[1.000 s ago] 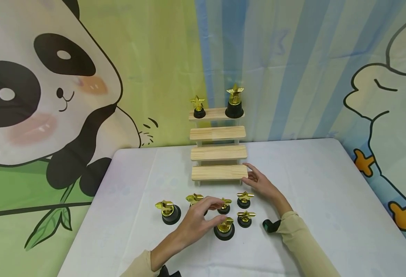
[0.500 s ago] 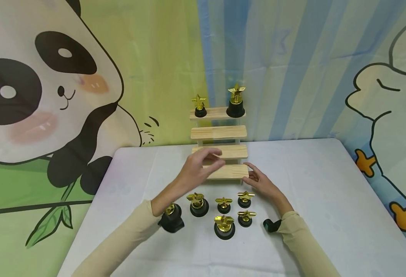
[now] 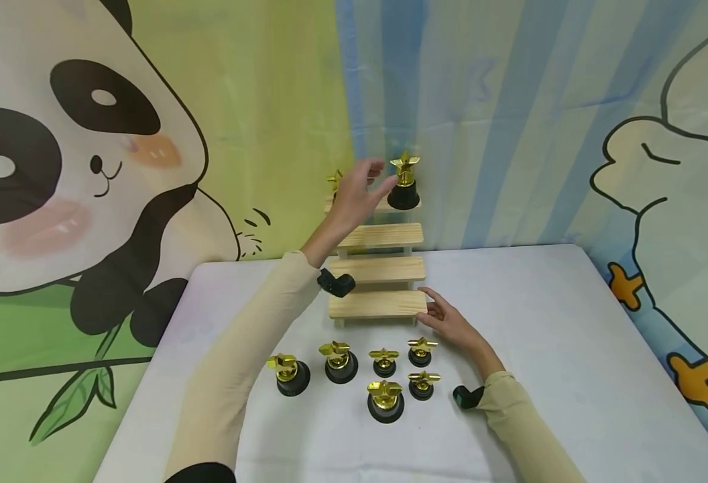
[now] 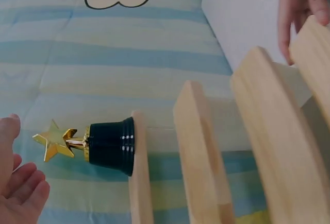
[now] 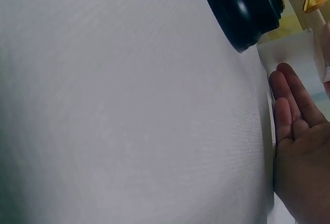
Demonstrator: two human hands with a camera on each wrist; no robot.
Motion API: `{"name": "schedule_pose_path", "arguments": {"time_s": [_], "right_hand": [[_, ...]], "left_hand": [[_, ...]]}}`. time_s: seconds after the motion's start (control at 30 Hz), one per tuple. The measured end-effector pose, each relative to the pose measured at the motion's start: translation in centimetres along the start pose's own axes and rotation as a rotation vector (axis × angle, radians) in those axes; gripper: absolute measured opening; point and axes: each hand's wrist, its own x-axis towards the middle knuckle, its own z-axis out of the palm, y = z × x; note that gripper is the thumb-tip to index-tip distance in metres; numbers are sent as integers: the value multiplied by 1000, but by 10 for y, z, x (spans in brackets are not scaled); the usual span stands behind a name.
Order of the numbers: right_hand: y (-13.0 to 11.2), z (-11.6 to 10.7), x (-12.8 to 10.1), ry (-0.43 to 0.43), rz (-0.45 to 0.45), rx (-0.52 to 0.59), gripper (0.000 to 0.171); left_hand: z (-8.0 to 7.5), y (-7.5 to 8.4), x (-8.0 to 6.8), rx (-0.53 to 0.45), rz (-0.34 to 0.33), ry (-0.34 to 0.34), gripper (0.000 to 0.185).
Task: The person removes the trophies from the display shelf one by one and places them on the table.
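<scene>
Left arm: stretched forward and raised, sleeve to the wrist.
Left hand [image 3: 354,191]: lifted, fingers loosely spread and relaxed, holding nothing.
Right arm: bent, forearm low.
Right hand [image 3: 453,327]: flat and low, fingers [image 5: 286,98] straight and together, gripping nothing.

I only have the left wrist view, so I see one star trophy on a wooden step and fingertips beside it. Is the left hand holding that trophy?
Observer: No. In the head view the left hand is open beside the large trophy on the top step, fingers not around it.
Operator: Anything else on that step?
Observer: A small trophy, mostly hidden behind the left hand.
Operator: Where is the right hand?
Observer: The right hand rests open on the table, fingertips at the right end of the bottom step.
Operator: More trophies around?
Observer: Six stand on the table before the steps.
</scene>
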Motion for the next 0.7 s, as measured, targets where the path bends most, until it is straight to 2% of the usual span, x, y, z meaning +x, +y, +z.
{"name": "schedule_pose_path", "arguments": {"time_s": [0.13, 0.33, 0.5, 0.7], "right_hand": [[0, 2, 1, -3, -8, -2, 70], [-1, 2, 1, -4, -16, 1, 70], [0, 1, -2, 8, 3, 13, 70], [0, 0, -3, 10, -5, 25, 69]], "left_hand": [[4, 0, 19, 85, 1, 13, 45], [10, -3, 39, 120, -44, -39, 45], [18, -7, 48, 138, -40, -100, 45], [29, -11, 52, 139, 17, -80, 37]]}}
